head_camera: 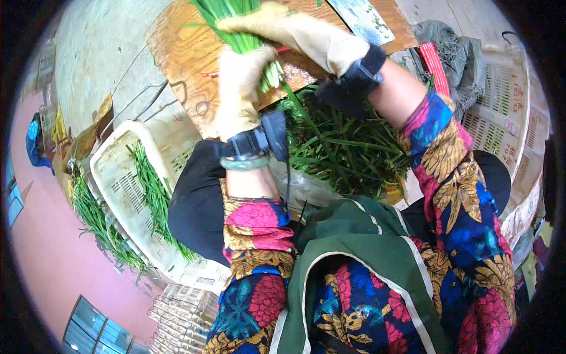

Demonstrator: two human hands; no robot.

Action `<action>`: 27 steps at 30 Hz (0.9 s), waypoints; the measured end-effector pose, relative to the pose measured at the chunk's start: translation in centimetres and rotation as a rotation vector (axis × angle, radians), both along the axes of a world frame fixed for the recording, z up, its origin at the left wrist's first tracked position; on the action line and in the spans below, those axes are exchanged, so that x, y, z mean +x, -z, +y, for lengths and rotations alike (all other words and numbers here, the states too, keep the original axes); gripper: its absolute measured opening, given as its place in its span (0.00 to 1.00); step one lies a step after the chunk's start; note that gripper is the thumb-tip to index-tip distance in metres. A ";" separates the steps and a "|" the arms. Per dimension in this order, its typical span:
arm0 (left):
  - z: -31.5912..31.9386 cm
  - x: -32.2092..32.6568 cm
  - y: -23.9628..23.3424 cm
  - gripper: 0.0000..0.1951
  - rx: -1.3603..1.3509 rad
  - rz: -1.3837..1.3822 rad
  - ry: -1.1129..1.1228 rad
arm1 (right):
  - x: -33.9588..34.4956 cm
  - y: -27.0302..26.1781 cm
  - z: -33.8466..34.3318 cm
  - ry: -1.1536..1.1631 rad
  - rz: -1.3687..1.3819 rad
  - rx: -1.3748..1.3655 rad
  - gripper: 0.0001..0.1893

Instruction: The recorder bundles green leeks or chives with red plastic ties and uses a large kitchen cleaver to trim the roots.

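Note:
A bunch of green leafy stalks, likely garlic chives (245, 40), is held over a wooden board (177, 53), its pale cut ends pointing down towards me. My left hand (245, 75), in a cream glove, grips the bunch just above those ends. Higher up, my gloved right hand (274, 22) wraps around the leaves, slightly blurred. Red strips (210, 75) lie on the board, partly hidden by my hands. Below the board, between my knees, is a heap of loose green leaves (349, 146) with clear plastic at its near side.
At left stands a white plastic crate (128, 186) with green stalks (152, 190) inside; more stalks (101, 221) lie beyond it. A flat bluish sheet (365, 20) with green scraps rests on the board. To the right are red strips in a bundle (434, 68), a grey plastic bag (462, 62) and slotted crates (497, 106).

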State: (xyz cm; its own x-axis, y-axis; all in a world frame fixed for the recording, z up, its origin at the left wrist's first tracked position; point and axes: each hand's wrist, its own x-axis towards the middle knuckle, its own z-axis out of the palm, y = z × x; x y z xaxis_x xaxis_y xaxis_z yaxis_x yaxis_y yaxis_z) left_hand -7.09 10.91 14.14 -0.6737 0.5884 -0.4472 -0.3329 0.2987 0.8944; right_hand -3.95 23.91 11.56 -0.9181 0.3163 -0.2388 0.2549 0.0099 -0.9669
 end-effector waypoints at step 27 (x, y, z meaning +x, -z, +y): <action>-8.5 0.4 -7.4 0.30 -0.391 0.959 0.175 | 13.6 -19.0 -5.6 -0.434 0.194 1.040 0.18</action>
